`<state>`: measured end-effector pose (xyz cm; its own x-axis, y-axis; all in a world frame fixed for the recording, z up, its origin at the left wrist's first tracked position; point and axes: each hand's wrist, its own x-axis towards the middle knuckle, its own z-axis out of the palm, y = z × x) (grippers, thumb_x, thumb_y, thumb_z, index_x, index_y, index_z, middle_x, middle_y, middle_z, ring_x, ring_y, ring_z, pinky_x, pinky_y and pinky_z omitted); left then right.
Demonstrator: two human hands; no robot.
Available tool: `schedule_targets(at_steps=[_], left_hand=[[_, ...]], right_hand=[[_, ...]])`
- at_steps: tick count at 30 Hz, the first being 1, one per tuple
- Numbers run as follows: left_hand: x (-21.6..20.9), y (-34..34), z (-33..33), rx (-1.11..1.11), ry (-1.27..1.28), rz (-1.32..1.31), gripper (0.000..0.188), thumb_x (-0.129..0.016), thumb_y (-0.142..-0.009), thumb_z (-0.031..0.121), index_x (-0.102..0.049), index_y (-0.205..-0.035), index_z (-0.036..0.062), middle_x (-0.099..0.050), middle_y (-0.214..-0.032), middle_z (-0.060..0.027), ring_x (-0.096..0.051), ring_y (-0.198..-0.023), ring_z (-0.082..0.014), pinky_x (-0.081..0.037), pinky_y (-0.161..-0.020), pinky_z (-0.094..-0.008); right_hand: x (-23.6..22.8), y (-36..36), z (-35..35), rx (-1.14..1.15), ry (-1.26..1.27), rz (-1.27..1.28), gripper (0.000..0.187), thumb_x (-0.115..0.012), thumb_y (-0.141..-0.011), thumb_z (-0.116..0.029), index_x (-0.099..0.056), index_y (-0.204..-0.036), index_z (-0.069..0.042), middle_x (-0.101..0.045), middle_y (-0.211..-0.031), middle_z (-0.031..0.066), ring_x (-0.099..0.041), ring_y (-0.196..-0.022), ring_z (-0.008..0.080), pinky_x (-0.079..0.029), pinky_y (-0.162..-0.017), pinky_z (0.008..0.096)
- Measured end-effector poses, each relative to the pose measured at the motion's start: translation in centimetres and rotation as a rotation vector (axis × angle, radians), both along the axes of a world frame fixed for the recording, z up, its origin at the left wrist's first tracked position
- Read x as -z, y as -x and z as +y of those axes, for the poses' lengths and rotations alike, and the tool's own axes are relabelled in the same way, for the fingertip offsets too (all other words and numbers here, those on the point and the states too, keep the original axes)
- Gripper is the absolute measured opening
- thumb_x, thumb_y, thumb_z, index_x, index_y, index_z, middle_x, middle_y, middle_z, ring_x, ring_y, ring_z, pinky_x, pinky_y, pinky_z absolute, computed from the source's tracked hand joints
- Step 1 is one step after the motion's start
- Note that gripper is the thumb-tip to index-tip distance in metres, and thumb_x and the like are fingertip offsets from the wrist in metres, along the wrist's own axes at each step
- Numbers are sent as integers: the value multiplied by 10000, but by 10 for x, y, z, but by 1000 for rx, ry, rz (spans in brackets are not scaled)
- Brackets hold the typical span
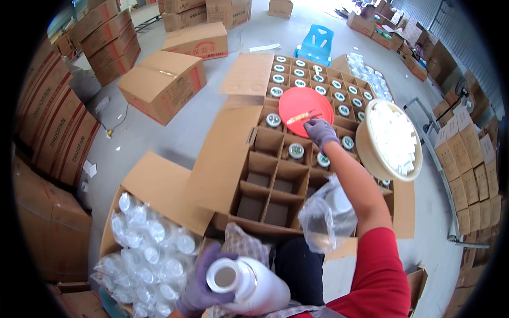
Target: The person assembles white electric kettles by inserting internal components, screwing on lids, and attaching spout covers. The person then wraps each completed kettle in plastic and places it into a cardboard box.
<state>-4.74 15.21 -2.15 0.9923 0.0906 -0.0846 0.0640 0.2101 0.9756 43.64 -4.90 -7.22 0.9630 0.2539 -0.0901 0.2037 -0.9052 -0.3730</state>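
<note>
Nearest the camera, the tilted, uncapped white bottle (262, 289) is gripped near its neck by the gloved left hand (199, 286) and could drop if that hold loosens. Fingers bent, the right hand (321, 132) reaches the red plate (297, 103) (pinching something or not, I cannot tell), where pressing one edge could tip it. Vacant cells in the divided carton (268, 229) leave room, but the cream tub (366, 146) and plastic bag (318, 217) crowd the right arm (352, 180).
</note>
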Motion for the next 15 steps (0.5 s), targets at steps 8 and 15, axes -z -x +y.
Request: schedule_targets(at_steps=[8, 15], left_hand=[[-2, -41, -4, 164, -97, 40, 986, -898, -602, 339, -425, -1405, 15, -536, -1326, -152, -507, -1258, -270, -376, -1070, -406], [-5, -47, -30, 113, -22, 17, 739, -813, -751, 313, -495, -1351, 18, -588, -1263, -139, -538, -1210, -254, -412, -1028, -404]], right_hand=[[49, -73, 99, 242, 341, 41, 451, -459, -951, -405, -615, -1271, -129, -630, -1290, 132, -606, -1192, 313, -477, -953, 476], [38, -56, 52, 498, -712, 83, 565, -516, -804, -32, -434, -1363, -44, -685, -1039, 178, -698, -901, 337, -563, -754, 443]])
